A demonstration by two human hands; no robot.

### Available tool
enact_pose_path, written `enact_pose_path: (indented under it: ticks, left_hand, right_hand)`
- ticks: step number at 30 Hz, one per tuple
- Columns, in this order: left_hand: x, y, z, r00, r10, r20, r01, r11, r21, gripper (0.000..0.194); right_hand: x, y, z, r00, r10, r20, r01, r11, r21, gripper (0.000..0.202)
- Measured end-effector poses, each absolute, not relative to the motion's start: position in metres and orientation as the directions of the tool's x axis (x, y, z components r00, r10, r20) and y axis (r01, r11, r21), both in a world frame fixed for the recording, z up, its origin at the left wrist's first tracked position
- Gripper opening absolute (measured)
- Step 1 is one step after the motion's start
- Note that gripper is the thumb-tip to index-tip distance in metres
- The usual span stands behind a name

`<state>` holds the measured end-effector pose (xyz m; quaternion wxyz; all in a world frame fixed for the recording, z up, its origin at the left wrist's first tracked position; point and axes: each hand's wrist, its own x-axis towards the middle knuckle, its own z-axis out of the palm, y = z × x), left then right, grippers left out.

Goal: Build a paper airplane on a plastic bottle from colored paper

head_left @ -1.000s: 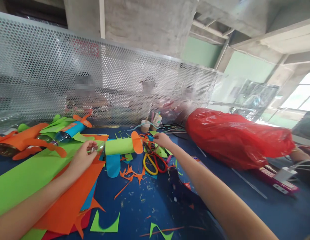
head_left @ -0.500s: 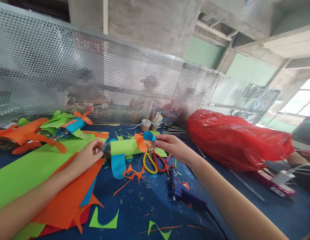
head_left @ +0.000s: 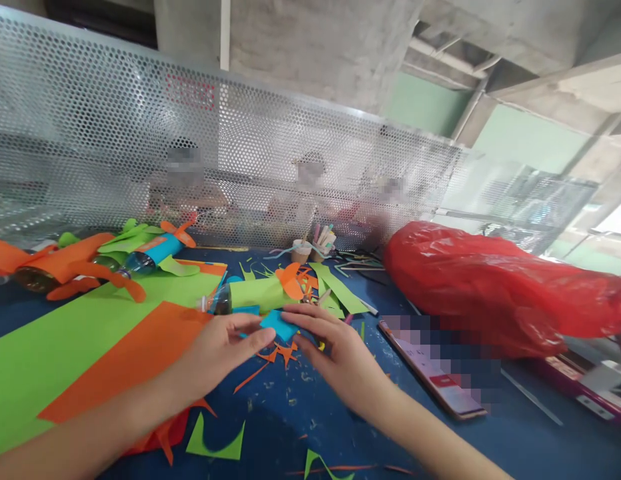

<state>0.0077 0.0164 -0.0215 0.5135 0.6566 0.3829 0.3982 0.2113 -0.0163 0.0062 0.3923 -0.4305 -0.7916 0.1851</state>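
Blue paper is between my two hands, held up just above the table, about midway between its near and far edges. My left hand has its thumb and fingers closed narrowly at the left end of the piece. My right hand grips the other end, fingers laid over the top and thumb below, so both hands are holding it.

Just beyond my fingers, toward the far edge of the table, a bottle wrapped in green paper lies on its side, its cap to the left and orange fins at the other end. Orange scraps lie just on my side of it. Left of my hands, an orange sheet lies over a green sheet, partly under my left arm. More wrapped bottles lie toward the far left corner, and a cup is near the far edge. To my right are a phone and, beyond it, a big red bag. A green scrap lies near the near edge.
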Motion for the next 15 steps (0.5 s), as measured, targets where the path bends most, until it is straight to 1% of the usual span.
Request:
enact_pose_path:
  ticks: [3, 6, 9, 12, 13, 15]
  left_hand:
    - [0.016, 0.010, -0.031, 0.409, 0.910, 0.070, -0.014, -0.071, 0.997, 0.036]
    - [0.015, 0.012, -0.038, 0.382, 0.924, 0.026, -0.072, 0.001, 0.997, 0.032]
    - [0.012, 0.016, -0.041, 0.347, 0.937, 0.034, -0.083, -0.005, 0.997, 0.027]
    - [0.012, 0.018, -0.041, 0.355, 0.933, 0.056, -0.077, -0.030, 0.997, 0.023]
    - [0.012, 0.018, -0.040, 0.370, 0.927, 0.059, -0.075, -0.034, 0.997, 0.023]
    - [0.012, 0.017, -0.038, 0.413, 0.909, 0.060, -0.066, -0.036, 0.997, 0.025]
  right_hand:
    - [0.210, -0.018, -0.002, -0.334, 0.803, 0.494, 0.550, 0.592, -0.590, 0.031]
    - [0.210, -0.018, -0.007, -0.340, 0.817, 0.466, 0.570, 0.573, -0.589, 0.031]
    - [0.209, -0.019, -0.009, -0.354, 0.830, 0.430, 0.577, 0.556, -0.598, 0.032]
    - [0.206, -0.021, -0.012, -0.342, 0.857, 0.385, 0.535, 0.514, -0.670, 0.039]
    - [0.206, -0.021, -0.013, -0.322, 0.878, 0.354, 0.511, 0.476, -0.716, 0.038]
    - [0.205, -0.018, -0.017, -0.275, 0.927, 0.255, 0.423, 0.355, -0.834, 0.028]
